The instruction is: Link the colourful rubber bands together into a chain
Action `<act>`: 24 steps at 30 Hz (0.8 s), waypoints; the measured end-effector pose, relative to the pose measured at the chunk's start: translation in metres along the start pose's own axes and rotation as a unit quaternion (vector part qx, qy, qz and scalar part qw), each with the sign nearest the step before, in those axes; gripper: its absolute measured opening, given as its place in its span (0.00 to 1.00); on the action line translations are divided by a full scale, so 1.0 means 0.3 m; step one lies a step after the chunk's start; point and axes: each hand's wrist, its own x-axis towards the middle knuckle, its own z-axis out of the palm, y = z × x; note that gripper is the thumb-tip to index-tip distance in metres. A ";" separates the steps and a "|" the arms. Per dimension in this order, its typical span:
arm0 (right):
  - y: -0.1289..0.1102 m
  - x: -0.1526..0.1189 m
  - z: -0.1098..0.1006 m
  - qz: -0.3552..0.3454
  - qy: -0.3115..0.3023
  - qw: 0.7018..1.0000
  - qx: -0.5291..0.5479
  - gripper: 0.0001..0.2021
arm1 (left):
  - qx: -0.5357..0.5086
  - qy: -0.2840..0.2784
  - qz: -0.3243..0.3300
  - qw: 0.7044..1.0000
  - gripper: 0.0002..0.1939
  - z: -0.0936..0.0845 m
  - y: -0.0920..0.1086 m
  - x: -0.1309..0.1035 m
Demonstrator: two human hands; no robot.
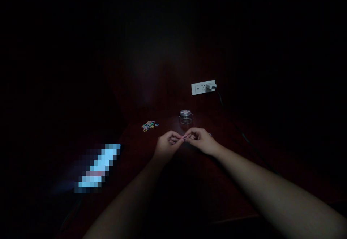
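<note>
Between my two hands is a small pink band (184,137), looped and pinched at both sides. My left hand (168,144) grips its left side with thumb and forefinger. On its right side, the fingertips of my right hand (201,140) close on the same band. Just beyond the hands stands a clear jar (185,118) with a lid on top. A loose pile of coloured bands (148,126) lies on the dark red table (168,123), left of the jar. Part of a bluish band (210,134) shows behind my right hand.
A lit, pixelated screen (99,168) is at the left. On the far wall is a white socket panel (200,88) with a plug (211,86) in it. A dark cable (251,143) runs down the right side.
</note>
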 end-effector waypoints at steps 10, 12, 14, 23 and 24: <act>-0.014 -0.003 -0.002 -0.009 0.016 1.000 -0.022 0.12 | -0.002 -0.010 -0.005 1.000 0.11 0.001 0.006 0.000; -0.011 -0.002 -0.004 -0.011 0.019 0.999 -0.032 0.12 | -0.001 -0.010 -0.004 1.000 0.11 0.001 0.007 0.000; -0.008 -0.001 -0.007 -0.012 0.019 0.999 -0.042 0.12 | -0.003 -0.008 -0.001 1.000 0.11 0.001 0.007 0.000; -0.016 -0.003 -0.018 -0.028 0.014 0.996 -0.082 0.12 | -0.008 0.005 -0.006 1.000 0.11 -0.001 0.024 0.001; -0.017 -0.003 -0.019 -0.029 0.010 0.995 -0.092 0.13 | -0.006 0.004 -0.004 1.000 0.11 -0.002 0.027 0.001</act>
